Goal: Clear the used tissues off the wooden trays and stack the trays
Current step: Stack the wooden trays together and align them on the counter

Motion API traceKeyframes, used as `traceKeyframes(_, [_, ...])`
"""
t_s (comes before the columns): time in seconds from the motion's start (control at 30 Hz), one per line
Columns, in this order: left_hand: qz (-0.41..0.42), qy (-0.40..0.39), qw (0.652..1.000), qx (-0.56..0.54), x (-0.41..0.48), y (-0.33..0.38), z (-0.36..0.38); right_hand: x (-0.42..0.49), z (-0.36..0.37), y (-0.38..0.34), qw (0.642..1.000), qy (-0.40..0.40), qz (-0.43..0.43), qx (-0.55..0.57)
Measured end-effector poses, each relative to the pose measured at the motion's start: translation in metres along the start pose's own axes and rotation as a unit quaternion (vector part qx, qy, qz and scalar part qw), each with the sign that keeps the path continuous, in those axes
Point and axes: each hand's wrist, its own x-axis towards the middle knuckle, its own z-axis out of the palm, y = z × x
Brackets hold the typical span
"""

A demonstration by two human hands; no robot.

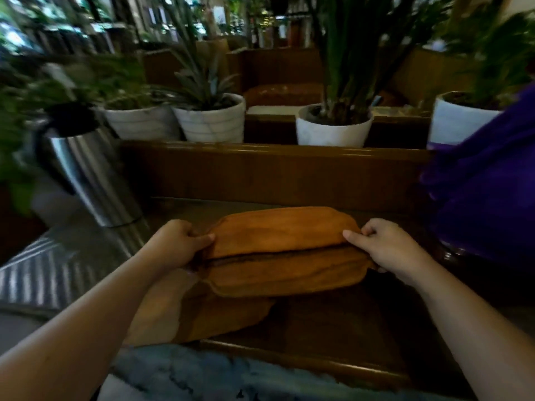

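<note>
I hold a top wooden tray (278, 230), orange-brown with rounded corners, by its two short ends. My left hand (176, 244) grips its left end and my right hand (388, 247) grips its right end. It rests slightly offset over a second wooden tray (286, 274) of the same shape. A third wooden tray (220, 314) lies lower left, partly under the other two and partly hidden by my left forearm. All sit on a dark wooden table (347, 328). No tissues show on the trays.
A steel jug (92, 180) stands at the left. White plant pots (214, 120) (333, 128) (460, 120) line a wooden ledge (275, 169) behind the table. A person in a purple garment (489, 183) is at the right. A striped surface (37, 276) lies lower left.
</note>
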Motion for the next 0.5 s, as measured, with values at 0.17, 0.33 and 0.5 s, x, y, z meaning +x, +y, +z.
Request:
traceKeyframes(0.17, [-0.025, 0.098, 0.994, 0.045, -0.017, -0.052, -0.043, 0.004, 0.051, -0.049, 0.996, -0.051, -0.057, -0.035])
traceKeyframes(0.33, [-0.047, 0.149, 0.982, 0.106, -0.032, -0.093, -0.071, 0.002, 0.095, -0.077, 0.989, -0.098, -0.092, -0.059])
traceKeyframes(0.5, [-0.097, 0.145, 0.976, 0.127, -0.044, -0.127, -0.083, 0.002, 0.126, -0.095, 0.983, -0.116, -0.110, -0.089])
